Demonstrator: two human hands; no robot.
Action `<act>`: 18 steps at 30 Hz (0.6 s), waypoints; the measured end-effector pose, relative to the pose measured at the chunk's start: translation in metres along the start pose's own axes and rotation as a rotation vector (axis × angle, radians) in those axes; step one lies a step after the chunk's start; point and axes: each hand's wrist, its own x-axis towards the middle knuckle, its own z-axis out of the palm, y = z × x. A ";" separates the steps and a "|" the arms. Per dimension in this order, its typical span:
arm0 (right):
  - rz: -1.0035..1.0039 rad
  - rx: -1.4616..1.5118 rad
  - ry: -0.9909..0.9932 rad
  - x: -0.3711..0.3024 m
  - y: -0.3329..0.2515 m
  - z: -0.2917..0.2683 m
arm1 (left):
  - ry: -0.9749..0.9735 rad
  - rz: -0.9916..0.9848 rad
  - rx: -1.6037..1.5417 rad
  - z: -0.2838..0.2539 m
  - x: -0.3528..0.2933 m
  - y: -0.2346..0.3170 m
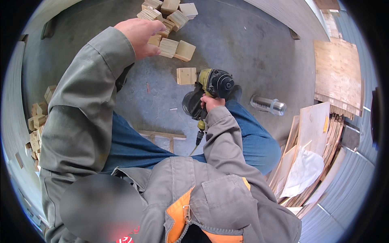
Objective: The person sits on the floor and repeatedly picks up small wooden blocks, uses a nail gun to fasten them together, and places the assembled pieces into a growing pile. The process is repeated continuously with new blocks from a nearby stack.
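Observation:
My right hand (212,103) is closed around the handle of a yellow and black pneumatic nail gun (216,82), with a hose running from its handle end toward me. The nailer's round magazine hangs to the left of the handle. Just beside the tool's nose, a single wooden block (186,75) lies on the floor. My left hand (142,37) reaches out at the far left, thumb and fingers spread, at the near side of a loose pile of wooden blocks (168,45). One block shows between its fingers; whether they touch it is unclear.
A steel flask (268,105) lies on the concrete floor, right of my knee. Stacked plywood sheets (310,125) and a white bag (304,170) stand at the right. More blocks (39,115) are heaped at the left. A wooden frame piece (162,135) lies between my legs.

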 end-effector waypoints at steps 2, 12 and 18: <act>0.136 -0.160 0.025 0.005 0.009 -0.009 | 0.040 0.015 0.010 0.005 0.001 -0.004; 0.316 -0.666 -0.088 0.032 0.112 -0.049 | -0.040 0.002 0.013 0.021 0.019 0.005; 0.086 -0.919 -0.374 0.065 0.123 -0.056 | -0.234 -0.049 0.061 0.053 0.033 0.013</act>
